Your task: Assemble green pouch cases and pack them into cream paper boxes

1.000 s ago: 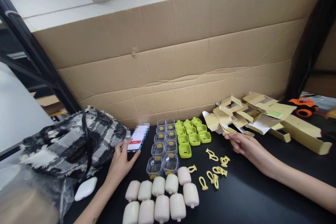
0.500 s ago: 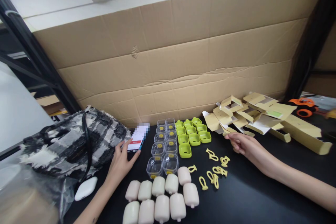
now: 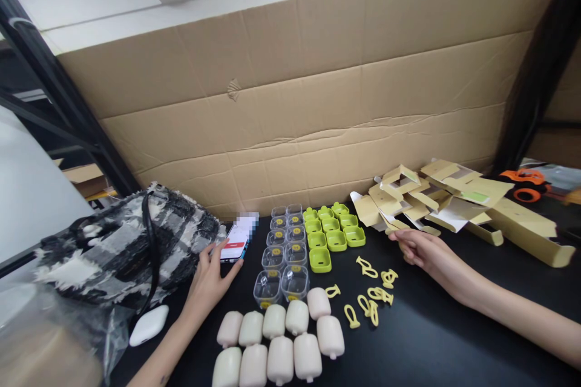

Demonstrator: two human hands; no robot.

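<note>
My left hand (image 3: 209,281) rests on the black table (image 3: 431,338) with its fingertips on the near edge of a phone (image 3: 237,238) whose screen is lit. My right hand (image 3: 422,252) lies on the table with loosely curled fingers at the edge of a pile of flat yellow cardboard boxes (image 3: 454,199); whether it grips one is unclear. Between the hands stand clear small boxes (image 3: 284,251), green trays (image 3: 330,230), cream oval pieces (image 3: 281,341) and yellow loop clips (image 3: 370,290).
A black-and-white woven bag (image 3: 127,248) lies at the left, with a white case (image 3: 148,325) and a plastic bag (image 3: 49,338) near it. A large cardboard sheet (image 3: 295,103) walls the back. An orange object (image 3: 524,184) sits at the far right.
</note>
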